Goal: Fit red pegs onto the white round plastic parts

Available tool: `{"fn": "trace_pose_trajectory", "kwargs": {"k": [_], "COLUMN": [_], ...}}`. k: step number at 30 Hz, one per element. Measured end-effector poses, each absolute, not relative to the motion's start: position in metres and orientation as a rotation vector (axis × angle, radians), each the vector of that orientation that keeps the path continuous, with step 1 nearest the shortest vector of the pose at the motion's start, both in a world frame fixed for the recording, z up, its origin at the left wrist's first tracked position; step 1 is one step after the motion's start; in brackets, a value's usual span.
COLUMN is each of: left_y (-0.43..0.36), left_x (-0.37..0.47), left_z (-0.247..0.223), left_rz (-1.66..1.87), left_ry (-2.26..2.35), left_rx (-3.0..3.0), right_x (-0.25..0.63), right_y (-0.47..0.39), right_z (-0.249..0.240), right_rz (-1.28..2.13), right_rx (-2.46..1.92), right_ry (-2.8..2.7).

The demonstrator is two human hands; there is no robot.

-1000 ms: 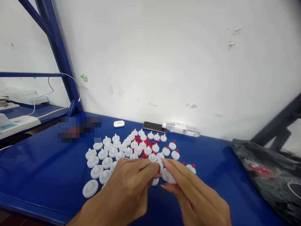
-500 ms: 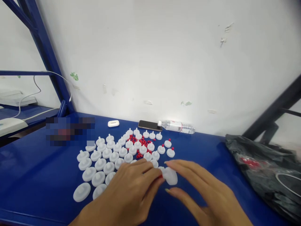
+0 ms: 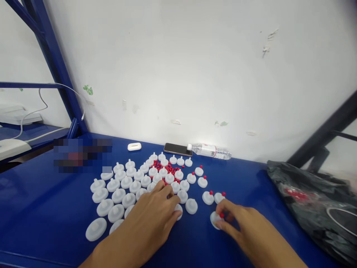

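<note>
Low over the group of white plastic discs with spouts [image 3: 128, 200] is my left hand [image 3: 156, 210]. Its thumb and fingers are bent but apart, beside a partly hidden white disc [image 3: 179, 212]; I see nothing held between them. At the right, my right hand [image 3: 237, 221] pinches the edge of a white disc [image 3: 215, 220] with a red cap [image 3: 221, 215] on its spout, low at the blue tabletop. Just beyond those fingers are two more capped discs, one of them [image 3: 208, 197] fully visible. Loose small red caps [image 3: 170, 169] lie among the uncapped discs.
Along the wall lie a white earbud case [image 3: 134, 146], a black phone [image 3: 177, 149] and a clear water bottle [image 3: 209, 150]. A dark plastic bag [image 3: 304, 208] with red pieces in clear wrap covers the right side. Blue metal posts [image 3: 55, 63] frame the table.
Both hands have moved apart. The right hand has gone from open beside a white disc to pinching a capped one. My left hand has shifted slightly left, uncovering a white disc.
</note>
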State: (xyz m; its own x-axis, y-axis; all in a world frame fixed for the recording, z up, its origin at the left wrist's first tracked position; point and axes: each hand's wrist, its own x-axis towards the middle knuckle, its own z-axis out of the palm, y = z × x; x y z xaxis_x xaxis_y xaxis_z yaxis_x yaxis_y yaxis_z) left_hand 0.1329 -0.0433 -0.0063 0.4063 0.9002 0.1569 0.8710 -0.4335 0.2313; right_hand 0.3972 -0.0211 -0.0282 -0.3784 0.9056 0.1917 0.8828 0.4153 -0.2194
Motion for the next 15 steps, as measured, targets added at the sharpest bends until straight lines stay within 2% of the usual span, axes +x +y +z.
{"fn": "trace_pose_trajectory", "kwargs": {"k": [3,5,11,15], "left_y": [-0.043,-0.043,-0.047,-0.039], "left_x": [0.135,0.135,0.137,0.132], "left_z": [-0.009,-0.009,-0.001,-0.002], "left_rz": [0.330,0.438,1.069,1.129], "left_ry": [1.577,1.558,1.394,1.461], "left_rx": [2.540,2.486,2.213,2.335], "right_x": [0.396,0.389,0.346,0.330], "right_y": [-0.022,-0.027,-0.037,-0.034], "right_z": [-0.027,-0.022,-0.013,-0.018], "right_rz": [-0.034,-0.050,0.181,0.320], "right_rx": [-1.571,-1.490,-1.182,-1.318], "right_ry": [-2.255,-2.192,-2.276,-2.248]}}
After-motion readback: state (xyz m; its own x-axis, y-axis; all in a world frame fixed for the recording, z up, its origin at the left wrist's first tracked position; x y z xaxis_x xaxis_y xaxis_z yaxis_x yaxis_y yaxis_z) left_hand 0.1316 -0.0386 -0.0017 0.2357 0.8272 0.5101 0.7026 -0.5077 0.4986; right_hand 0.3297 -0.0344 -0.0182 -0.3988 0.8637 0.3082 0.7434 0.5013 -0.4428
